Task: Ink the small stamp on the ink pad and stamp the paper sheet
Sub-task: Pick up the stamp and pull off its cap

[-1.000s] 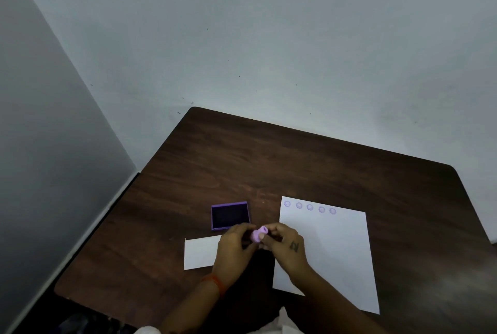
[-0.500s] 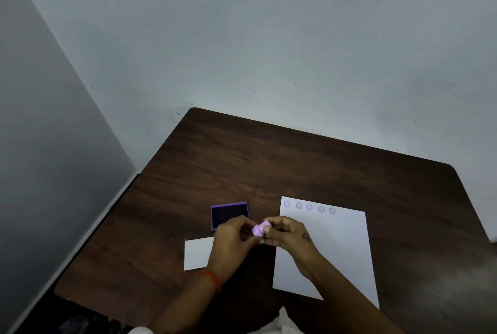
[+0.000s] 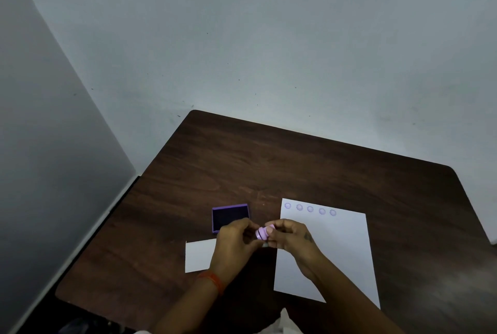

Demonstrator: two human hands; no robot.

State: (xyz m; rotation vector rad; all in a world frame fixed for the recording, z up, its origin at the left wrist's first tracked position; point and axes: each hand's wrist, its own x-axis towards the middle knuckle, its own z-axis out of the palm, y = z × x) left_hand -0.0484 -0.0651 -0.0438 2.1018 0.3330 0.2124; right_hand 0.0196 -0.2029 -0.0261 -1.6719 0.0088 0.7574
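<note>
You have the stamp (image 3: 262,233) in both hands, up off the table (image 3: 242,161), in the gap between the ink pad (image 3: 230,217) and the sheet (image 3: 333,253). Your left hand (image 3: 234,242) is curled, with its fingertips pinching the left end of the stamp. Your right hand (image 3: 291,235) is curled too and pinches the right end. The stamp lies on its side between them. You cannot see from here which end is the inking face.

The stamp is tiny, light and hard, like a little plastic cap. It looks smooth, so it could slip or roll out of your fingers. Hold it round the middle with your thumb and two fingers of one hand. Keep your skin off the face, or you may get ink on you and smudge the print.

The pad sits open, just past your left hand. It looks soft inside, so a light dab should do. The sheet is thin and can slide, so rest your free hand on it when you press. Five round prints already sit in a row along its top edge. There is room just right of the last one. A small white card (image 3: 200,255) lies under your left wrist.
</note>
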